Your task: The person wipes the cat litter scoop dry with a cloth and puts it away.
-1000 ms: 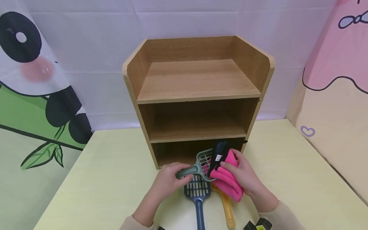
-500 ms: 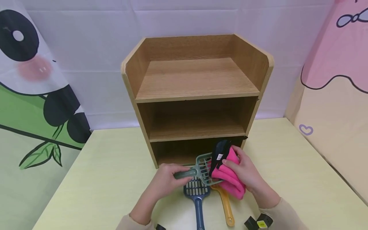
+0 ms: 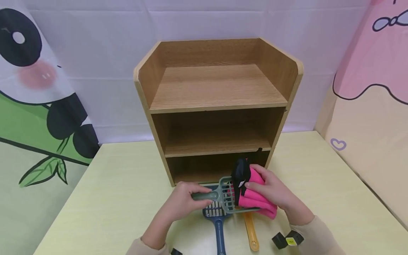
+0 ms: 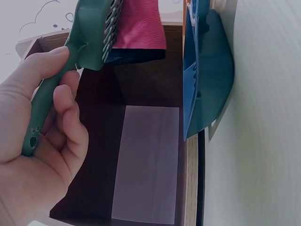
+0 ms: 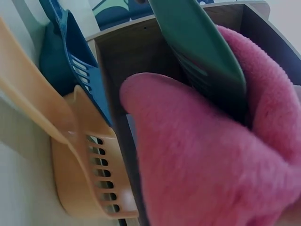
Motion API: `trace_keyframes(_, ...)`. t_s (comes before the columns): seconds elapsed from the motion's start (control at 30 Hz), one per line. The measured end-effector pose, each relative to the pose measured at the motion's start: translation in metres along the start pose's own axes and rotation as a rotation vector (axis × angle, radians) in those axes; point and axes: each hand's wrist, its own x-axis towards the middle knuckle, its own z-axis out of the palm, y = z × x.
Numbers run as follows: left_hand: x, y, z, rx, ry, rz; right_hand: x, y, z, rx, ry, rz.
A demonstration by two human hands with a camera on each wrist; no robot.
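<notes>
My left hand (image 3: 185, 200) grips a grey-green slotted litter scoop (image 3: 205, 196) by its handle, above the table. The thumb lies along the handle in the left wrist view, and the fingers curl under it. With my right hand (image 3: 272, 187) I hold a folded pink fleecy cloth (image 3: 255, 202) with a black part (image 3: 241, 173) and a small white label. That cloth wraps both sides of the scoop's basket in the right wrist view. Below them lie a dark blue slotted scoop (image 3: 219, 230) and an orange slotted scoop (image 3: 251, 232), handles pointing toward me.
Just behind my hands stands a wooden shelf unit (image 3: 218, 106) with an upper tray and two lower compartments. The pale table (image 3: 121, 198) extends to both sides. Small black blocks (image 3: 287, 241) are at my right sleeve.
The green scoop's basket and the pink cloth have shifted slightly right and down. The scoop has tilted, and the cloth's black part has turned. The blue and orange scoops stay in place.
</notes>
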Motion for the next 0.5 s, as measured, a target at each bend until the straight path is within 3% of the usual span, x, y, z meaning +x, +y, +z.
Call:
trace_keyframes(0.3,0.0041,0.0012,-0.0058,0.003,-0.053,0.044,0.0057,-0.0023,-0.0013,-0.117,-0.121,-0.135)
trace_keyframes(0.5,0.0064,0.0012,-0.0081,-0.011,-0.096,0.009,0.0082,-0.0064,0.0042,-0.184,-0.166,-0.174)
